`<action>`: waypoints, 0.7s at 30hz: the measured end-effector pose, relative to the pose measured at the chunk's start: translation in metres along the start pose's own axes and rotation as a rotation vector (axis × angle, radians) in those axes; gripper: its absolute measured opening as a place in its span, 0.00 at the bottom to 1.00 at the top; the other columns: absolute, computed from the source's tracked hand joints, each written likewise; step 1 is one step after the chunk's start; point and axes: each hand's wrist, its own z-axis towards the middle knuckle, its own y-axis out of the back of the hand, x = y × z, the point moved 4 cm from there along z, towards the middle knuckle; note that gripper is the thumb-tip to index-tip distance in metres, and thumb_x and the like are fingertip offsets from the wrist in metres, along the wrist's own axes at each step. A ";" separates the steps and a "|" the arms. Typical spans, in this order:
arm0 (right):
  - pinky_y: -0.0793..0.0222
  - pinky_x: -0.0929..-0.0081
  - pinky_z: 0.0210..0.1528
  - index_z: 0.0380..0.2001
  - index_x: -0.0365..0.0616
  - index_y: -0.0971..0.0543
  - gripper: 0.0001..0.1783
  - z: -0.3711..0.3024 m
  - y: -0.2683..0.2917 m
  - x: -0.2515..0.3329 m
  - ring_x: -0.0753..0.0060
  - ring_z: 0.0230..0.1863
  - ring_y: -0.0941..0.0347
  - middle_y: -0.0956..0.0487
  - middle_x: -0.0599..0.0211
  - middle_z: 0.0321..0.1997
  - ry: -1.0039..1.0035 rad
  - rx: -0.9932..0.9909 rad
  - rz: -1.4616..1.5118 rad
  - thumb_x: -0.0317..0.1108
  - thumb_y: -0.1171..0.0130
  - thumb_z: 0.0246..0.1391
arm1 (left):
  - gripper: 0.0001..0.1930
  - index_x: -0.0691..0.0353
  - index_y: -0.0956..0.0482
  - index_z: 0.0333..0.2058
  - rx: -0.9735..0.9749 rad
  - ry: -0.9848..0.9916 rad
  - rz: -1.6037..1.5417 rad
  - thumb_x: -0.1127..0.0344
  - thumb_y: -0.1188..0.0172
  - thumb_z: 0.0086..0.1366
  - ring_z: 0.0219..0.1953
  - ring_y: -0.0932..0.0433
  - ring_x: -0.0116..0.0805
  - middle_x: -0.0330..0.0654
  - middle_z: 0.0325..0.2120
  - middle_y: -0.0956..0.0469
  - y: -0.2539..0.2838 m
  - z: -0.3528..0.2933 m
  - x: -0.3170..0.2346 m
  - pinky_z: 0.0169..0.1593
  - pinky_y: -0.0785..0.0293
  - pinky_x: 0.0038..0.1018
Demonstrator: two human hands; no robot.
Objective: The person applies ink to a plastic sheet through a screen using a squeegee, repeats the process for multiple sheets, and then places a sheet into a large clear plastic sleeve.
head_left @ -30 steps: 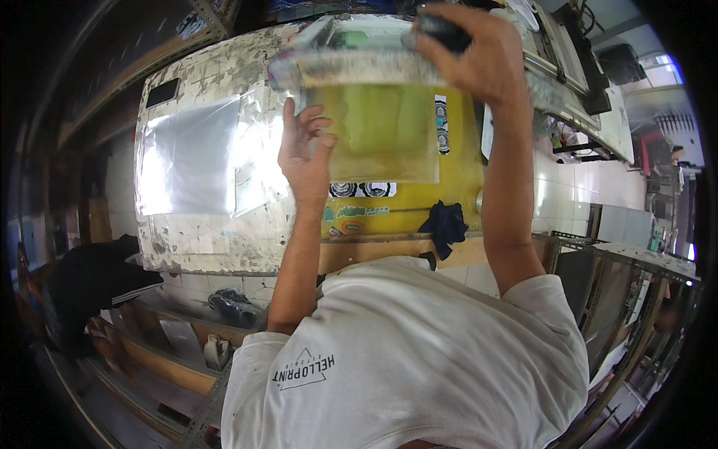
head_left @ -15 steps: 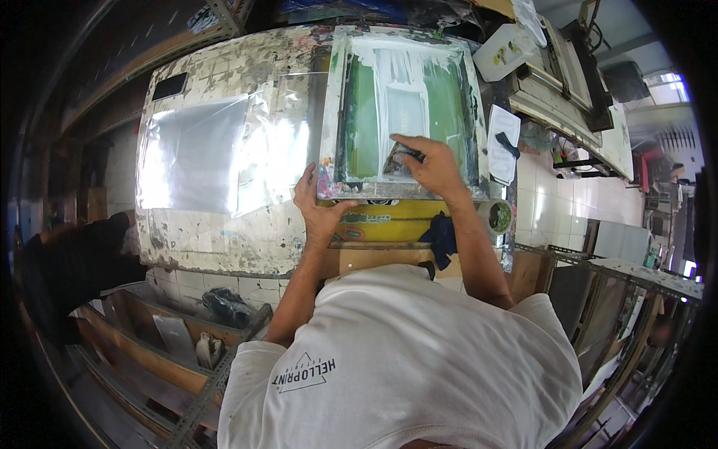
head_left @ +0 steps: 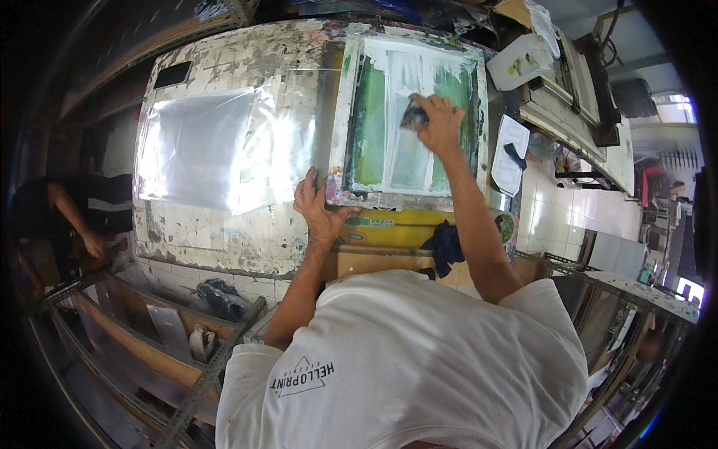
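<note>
A screen-printing frame [head_left: 340, 127] with a pale, paint-stained border lies on the table, its mesh green and smeared with white ink [head_left: 378, 56]. My right hand [head_left: 443, 123] is closed around a small dark squeegee [head_left: 413, 116], which stands tilted on the mesh near the middle. Part of the squeegee is hidden under my fingers. My left hand [head_left: 320, 213] braces the frame's near left corner, thumb along the front edge and fingers spread beside the left side; it holds nothing.
Clear plastic sheeting [head_left: 198, 150] and a dark phone-like slab [head_left: 173, 73] lie on the stained table [head_left: 179, 243] to the left. A dark cloth [head_left: 446, 247] hangs near me. On the right are a white tray [head_left: 510, 153] and a plastic container [head_left: 520, 63]. Another person's hand [head_left: 95, 245] shows at far left.
My right hand has moved the squeegee away from me across the mesh, from the near end to about the middle. My left hand stays at the corner. The other person's arm has come into sight.
</note>
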 end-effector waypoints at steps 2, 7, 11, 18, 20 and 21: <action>0.47 0.54 0.51 0.56 0.66 0.22 0.36 0.027 -0.005 -0.014 0.62 0.51 0.31 0.24 0.72 0.45 -0.003 0.006 -0.013 0.32 0.28 0.39 | 0.49 0.62 0.22 0.56 -0.005 -0.003 -0.020 0.50 0.17 0.30 0.65 0.43 0.55 0.50 0.66 0.37 0.001 0.000 -0.001 0.66 0.48 0.52; 0.36 0.53 0.50 0.55 0.62 0.21 0.31 0.078 -0.003 -0.040 0.56 0.54 0.28 0.21 0.70 0.52 0.023 0.011 0.146 0.33 0.30 0.44 | 0.50 0.62 0.25 0.59 -0.025 -0.039 -0.083 0.50 0.17 0.33 0.65 0.43 0.54 0.49 0.64 0.35 0.001 -0.003 0.003 0.67 0.48 0.50; 0.34 0.51 0.51 0.53 0.57 0.20 0.26 0.067 0.007 -0.024 0.55 0.50 0.24 0.18 0.66 0.46 0.026 0.059 0.105 0.29 0.35 0.49 | 0.49 0.63 0.26 0.60 -0.019 0.021 -0.125 0.51 0.18 0.37 0.64 0.42 0.53 0.51 0.59 0.32 0.001 -0.008 0.004 0.66 0.48 0.48; 0.32 0.55 0.46 0.52 0.55 0.20 0.26 -0.019 0.046 0.036 0.53 0.45 0.24 0.18 0.63 0.40 0.101 0.051 0.189 0.23 0.38 0.48 | 0.46 0.64 0.27 0.61 -0.047 0.021 -0.215 0.58 0.19 0.40 0.62 0.40 0.50 0.51 0.54 0.29 0.010 -0.004 -0.013 0.66 0.47 0.45; 0.31 0.57 0.46 0.53 0.54 0.20 0.27 -0.045 0.072 0.057 0.53 0.44 0.24 0.19 0.63 0.39 0.137 0.070 0.210 0.24 0.37 0.46 | 0.45 0.65 0.26 0.59 -0.113 0.042 -0.258 0.54 0.19 0.41 0.60 0.37 0.50 0.50 0.53 0.27 0.014 -0.003 -0.017 0.65 0.49 0.45; 0.31 0.57 0.46 0.52 0.53 0.19 0.26 -0.055 0.087 0.067 0.54 0.43 0.24 0.19 0.63 0.38 0.135 0.074 0.212 0.25 0.36 0.46 | 0.45 0.66 0.25 0.58 -0.143 0.050 -0.281 0.51 0.19 0.42 0.59 0.36 0.50 0.50 0.52 0.26 0.015 -0.002 -0.019 0.65 0.50 0.45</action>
